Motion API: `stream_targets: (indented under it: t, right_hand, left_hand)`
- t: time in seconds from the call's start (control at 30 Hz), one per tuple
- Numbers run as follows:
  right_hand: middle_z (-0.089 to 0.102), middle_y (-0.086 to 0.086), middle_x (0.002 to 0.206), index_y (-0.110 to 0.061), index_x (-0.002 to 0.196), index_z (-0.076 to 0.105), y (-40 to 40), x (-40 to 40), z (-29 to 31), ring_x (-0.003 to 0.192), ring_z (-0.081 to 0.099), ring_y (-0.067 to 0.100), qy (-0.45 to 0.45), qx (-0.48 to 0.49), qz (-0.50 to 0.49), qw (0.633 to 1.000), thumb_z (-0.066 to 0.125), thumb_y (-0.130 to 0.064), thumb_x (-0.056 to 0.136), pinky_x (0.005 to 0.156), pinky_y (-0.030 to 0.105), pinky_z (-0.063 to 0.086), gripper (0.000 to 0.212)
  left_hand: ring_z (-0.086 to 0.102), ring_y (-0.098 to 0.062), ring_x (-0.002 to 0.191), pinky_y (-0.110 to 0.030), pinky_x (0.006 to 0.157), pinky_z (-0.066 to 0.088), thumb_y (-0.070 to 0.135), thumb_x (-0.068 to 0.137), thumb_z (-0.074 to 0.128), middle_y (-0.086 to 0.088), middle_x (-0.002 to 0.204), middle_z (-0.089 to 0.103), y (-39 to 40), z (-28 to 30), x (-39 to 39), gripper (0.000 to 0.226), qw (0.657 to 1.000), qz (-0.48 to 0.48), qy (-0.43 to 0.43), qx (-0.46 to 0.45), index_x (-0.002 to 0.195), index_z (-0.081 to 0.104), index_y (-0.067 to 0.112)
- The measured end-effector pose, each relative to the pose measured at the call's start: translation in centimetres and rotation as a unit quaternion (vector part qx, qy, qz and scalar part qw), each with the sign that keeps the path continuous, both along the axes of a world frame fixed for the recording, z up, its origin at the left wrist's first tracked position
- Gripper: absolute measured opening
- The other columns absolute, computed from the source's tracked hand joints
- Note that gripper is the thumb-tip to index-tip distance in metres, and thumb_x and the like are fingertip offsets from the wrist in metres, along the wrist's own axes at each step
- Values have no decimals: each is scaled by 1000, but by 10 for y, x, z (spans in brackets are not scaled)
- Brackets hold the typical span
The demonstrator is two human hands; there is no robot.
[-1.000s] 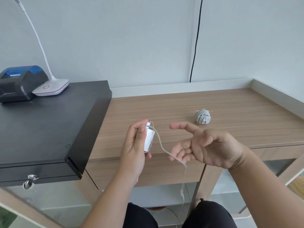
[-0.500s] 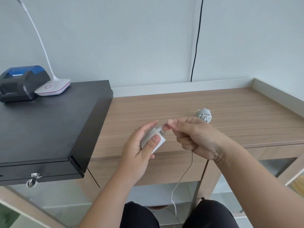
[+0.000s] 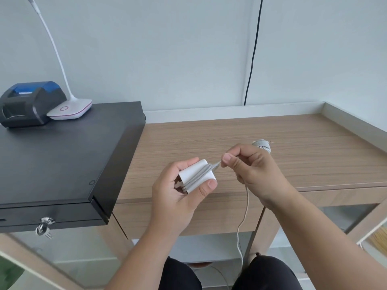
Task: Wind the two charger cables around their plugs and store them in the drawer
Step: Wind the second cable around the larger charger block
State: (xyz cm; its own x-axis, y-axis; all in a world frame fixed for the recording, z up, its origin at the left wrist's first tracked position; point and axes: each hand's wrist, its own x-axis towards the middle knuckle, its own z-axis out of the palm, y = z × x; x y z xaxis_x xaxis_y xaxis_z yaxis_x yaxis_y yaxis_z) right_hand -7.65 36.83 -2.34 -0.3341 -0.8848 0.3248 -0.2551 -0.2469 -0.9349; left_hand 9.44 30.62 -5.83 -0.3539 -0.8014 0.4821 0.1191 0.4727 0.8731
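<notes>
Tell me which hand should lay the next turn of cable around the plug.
Right, probably. The right hand already pinches the cable, whose slack hangs below it, while the left hand grips the plug.

2 bare forearms enter from the bottom edge, no sleeves in view up to where the frame cuts them. No watch, bracelet or ring visible on either wrist or on the fingers that show. Left hand (image 3: 180, 191): short trimmed nails, thumbnail plainly visible, no polish. Right hand (image 3: 251, 170): short nails too, 1 fingernail facing the camera, plain. Lower frame: 2 thighs in black trousers (image 3: 182, 275), fabric plain and matte, no seams, logos or pockets visible. Torso and upper arms out of view. Feet not visible.
</notes>
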Motion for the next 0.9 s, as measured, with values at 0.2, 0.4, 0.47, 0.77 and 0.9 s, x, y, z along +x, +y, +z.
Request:
stream_targets:
  t: [0.2, 0.4, 0.47, 0.77, 0.9]
  right_hand:
    - [49, -5, 48, -4, 76, 63, -1, 2, 1, 43, 41, 15, -42, 35, 43, 998, 59, -11, 92, 42, 25, 31, 18]
    - [51, -10, 44, -4, 73, 59, 0, 7, 2, 43, 28, 16, -90, 25, 54, 994, 57, -10, 92, 43, 26, 21, 20]
    - [53, -10, 46, -7, 71, 62, -1, 8, 2, 43, 25, 15, -102, 19, 60, 993, 60, -15, 89, 43, 26, 18, 20]
    - [43, -4, 52, -11, 77, 70, -3, -2, -12, 44, 28, 8, -127, 5, 18, 992, 68, -32, 74, 42, 19, 24, 20]
    - [53, -7, 53, -9, 78, 68, -2, 7, -22, 40, 38, -1, -137, -6, 0, 991, 66, -17, 84, 42, 11, 30, 10]
  left_hand:
    - [68, -10, 91, -25, 72, 54, 30, 55, 88, 6, 98, 73, 1, -1, 2, 44, 983, -84, 85, 139, 97, 74, 33]
    - [67, -9, 87, -20, 62, 53, 48, 44, 93, 3, 105, 72, -3, 0, 2, 65, 928, -189, 127, 294, 103, 73, 28]
    - [67, -9, 88, -20, 62, 54, 44, 48, 93, 1, 106, 70, -3, 0, -1, 64, 906, -210, 158, 333, 105, 72, 25]
    - [70, -24, 88, -31, 63, 59, 18, 48, 95, -9, 106, 70, -2, 6, -6, 55, 834, -288, 246, 402, 98, 72, 18]
    - [69, -28, 101, -57, 82, 55, 16, 52, 93, -10, 109, 70, 0, 4, -13, 52, 842, -313, 232, 373, 95, 65, 17]
